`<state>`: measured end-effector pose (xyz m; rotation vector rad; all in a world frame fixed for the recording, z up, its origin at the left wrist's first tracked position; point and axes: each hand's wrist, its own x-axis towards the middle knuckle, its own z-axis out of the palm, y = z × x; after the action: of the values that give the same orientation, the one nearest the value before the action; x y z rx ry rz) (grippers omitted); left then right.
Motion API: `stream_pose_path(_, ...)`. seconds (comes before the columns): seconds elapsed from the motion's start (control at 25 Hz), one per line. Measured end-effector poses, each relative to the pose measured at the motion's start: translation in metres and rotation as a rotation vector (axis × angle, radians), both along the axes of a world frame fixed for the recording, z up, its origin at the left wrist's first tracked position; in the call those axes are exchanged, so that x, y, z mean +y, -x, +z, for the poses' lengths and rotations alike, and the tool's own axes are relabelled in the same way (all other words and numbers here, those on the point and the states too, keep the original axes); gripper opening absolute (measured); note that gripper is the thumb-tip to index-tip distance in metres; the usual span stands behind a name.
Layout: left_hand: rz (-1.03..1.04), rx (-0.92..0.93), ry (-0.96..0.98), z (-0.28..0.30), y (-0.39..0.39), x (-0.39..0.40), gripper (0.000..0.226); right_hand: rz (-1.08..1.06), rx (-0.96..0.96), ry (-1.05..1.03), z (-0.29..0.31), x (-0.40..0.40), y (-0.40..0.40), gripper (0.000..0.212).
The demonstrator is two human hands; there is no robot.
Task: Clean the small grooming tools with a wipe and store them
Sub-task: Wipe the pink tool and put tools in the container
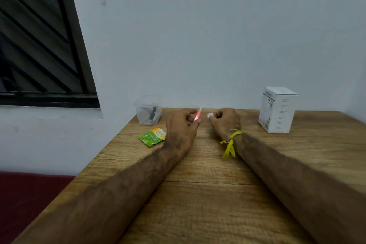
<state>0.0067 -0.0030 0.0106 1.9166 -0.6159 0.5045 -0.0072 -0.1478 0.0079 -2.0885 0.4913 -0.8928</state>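
My left hand [183,123] pinches a thin pink grooming tool [198,114] that points up and away over the wooden table [198,184]. A short gap to its right, my right hand [224,120] has its fingers curled round a small crumpled white wipe [209,115]. A clear plastic container [148,110] with dark tools inside stands at the table's far left corner, behind my left hand. A torn green wipe sachet [152,136] lies flat on the table just left of my left wrist.
A white cardboard box [277,110] stands upright at the far right of the table. The wall runs close behind the table. The table's left edge drops to a dark red surface [29,204]. A dark window [39,45] is at the upper left.
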Motion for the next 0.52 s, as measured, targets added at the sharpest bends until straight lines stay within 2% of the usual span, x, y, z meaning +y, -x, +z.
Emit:
stream_pose_path(0.08,0.037,-0.102,-0.014,0.015,-0.007,0.014,0.038,-0.005,0.034,0.099,0.0,-0.002,-0.004,0.024)
stream_pose_path(0.2,0.215,-0.239,-0.013,0.051,-0.035,0.047,0.032,0.11,0.013,0.255,-0.003,0.001,-0.01,0.021)
stream_pose_path(0.28,0.38,-0.195,-0.071,0.072,-0.058,0.069,0.033,0.17,-0.01,0.3,-0.006,0.002,-0.013,0.02)
stream_pose_path(0.44,0.619,0.04,-0.397,0.09,-0.095,0.08,0.045,0.202,-0.055,0.297,-0.012,0.0,-0.016,0.021)
stream_pose_path(0.52,0.699,0.12,-0.545,0.099,-0.105,0.072,0.042,0.209,-0.06,0.285,-0.012,0.0,-0.017,0.022)
